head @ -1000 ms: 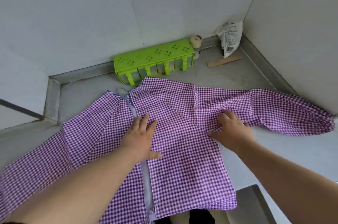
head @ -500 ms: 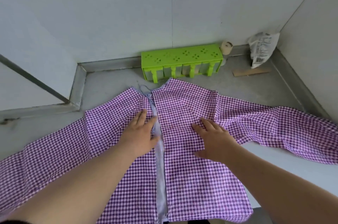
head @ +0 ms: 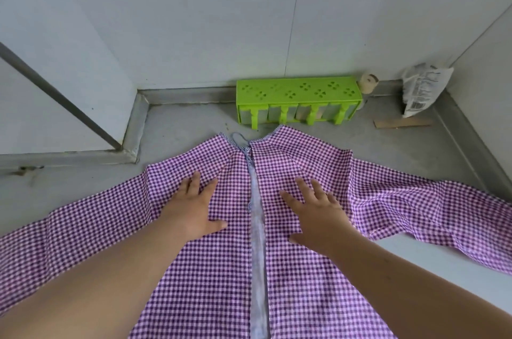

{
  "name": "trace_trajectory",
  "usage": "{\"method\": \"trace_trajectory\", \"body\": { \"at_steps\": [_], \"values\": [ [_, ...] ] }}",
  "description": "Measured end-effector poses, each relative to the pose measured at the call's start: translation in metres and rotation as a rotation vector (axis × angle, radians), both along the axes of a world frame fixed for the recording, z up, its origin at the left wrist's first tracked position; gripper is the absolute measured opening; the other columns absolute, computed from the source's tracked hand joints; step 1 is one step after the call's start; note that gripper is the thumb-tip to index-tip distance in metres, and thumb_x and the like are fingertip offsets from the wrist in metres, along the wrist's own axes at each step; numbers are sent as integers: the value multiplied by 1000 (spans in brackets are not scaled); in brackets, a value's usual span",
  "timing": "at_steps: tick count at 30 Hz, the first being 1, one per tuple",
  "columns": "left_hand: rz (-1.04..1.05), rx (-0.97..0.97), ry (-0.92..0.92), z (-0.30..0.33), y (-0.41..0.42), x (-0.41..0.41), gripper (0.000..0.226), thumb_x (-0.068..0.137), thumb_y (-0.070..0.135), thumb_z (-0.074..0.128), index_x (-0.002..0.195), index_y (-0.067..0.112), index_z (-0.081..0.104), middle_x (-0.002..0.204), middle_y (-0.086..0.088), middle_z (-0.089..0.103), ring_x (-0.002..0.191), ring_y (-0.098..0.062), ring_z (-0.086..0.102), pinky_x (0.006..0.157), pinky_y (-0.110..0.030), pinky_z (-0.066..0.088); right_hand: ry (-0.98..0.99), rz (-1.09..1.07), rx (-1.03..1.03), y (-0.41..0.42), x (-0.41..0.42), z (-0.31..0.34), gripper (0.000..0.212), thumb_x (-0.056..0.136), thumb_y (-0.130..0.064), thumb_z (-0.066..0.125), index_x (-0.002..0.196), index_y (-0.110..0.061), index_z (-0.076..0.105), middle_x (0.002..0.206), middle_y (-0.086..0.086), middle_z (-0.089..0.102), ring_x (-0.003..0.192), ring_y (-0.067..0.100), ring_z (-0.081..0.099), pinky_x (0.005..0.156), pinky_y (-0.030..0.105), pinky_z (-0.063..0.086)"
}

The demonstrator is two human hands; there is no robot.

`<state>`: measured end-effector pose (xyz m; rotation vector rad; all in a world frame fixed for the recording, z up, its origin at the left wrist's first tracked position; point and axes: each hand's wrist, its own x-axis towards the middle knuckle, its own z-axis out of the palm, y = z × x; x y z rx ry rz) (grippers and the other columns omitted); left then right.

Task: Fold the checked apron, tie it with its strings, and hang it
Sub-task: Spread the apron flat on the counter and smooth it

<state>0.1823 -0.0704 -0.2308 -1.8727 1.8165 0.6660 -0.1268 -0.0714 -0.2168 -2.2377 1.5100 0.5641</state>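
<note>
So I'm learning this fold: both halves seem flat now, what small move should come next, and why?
Probably fold the right sleeve in over the body. Both the left hand and right hand lie flat on the checked apron, its two panels meeting along the grey middle strip, while both sleeves are spread wide on the counter.

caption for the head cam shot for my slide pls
Left hand and right hand press the checked apron flat on the grey counter.
</note>
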Motion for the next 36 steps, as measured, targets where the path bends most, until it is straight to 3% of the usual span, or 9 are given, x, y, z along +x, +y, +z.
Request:
{"method": "trace_trajectory", "body": {
  "at_steps": [5,11,14,16,22,24,28,31,36],
  "values": [
    [1,2,1,-1,0,0,126,79,86,60,162,39,-23,170,-8,-32,160,-35,-16,131,-56,10,46,-98,90,-6,5,-7,129,74,-77,70,158,-41,-21,168,7,-28,156,39,-16,121,68,18],
    [23,-2,6,1,-3,-1,128,75,87,63,163,40,-17,172,-6,-29,161,-36,-11,129,-60,17,14,125,8,-8,3,0,108,83,-77,60,160,-44,-9,171,-1,-17,159,32,-7,123,60,17],
    [8,-13,5,4,-3,2,122,78,87,59,164,41,-14,174,-5,-23,162,-35,-7,127,-59,21,-19,-37,-77,-15,-9,-2,103,88,-77,51,161,-40,-13,172,1,-15,159,27,-6,127,57,11],
    [-7,-51,10,8,-4,6,108,85,83,54,165,41,-5,176,-4,-12,162,-34,1,126,-57,23,7,-146,-15,-15,-20,-9,110,87,-77,52,160,-36,-19,172,3,-17,159,29,-9,127,56,10],
    [10,-295,82,14,-27,34,74,99,53,57,162,34,23,166,-1,37,148,-26,41,122,-48,35,-1,-74,22,-2,-30,-13,105,86,-79,50,158,-46,-18,170,2,-25,157,29,-18,126,55,6],
    [33,-300,56,10,-38,42,73,98,53,58,161,33,28,167,-2,36,149,-27,39,124,-49,32,-20,-70,21,-4,-30,-8,98,86,-80,50,159,-49,-8,172,-1,-14,159,29,-8,125,55,12],
    [209,-260,88,9,-61,52,90,92,54,68,164,31,19,172,-4,25,154,-32,32,125,-54,28,-110,-201,-133,-35,-33,8,52,95,-61,54,144,-46,47,168,-5,17,152,25,23,119,55,35],
    [329,-242,114,9,-69,55,97,92,51,72,166,27,15,171,-6,29,152,-33,36,124,-53,31,-129,-295,-156,-73,-30,10,56,97,-44,60,149,-39,39,170,-2,12,151,32,29,118,54,37],
    [200,-198,-84,17,-68,56,50,98,56,57,136,23,58,136,-4,62,125,-27,58,111,-48,43,-190,-500,-61,-110,-16,-1,84,90,-36,73,157,-30,22,163,10,30,139,39,48,113,53,43]
  ]
}}
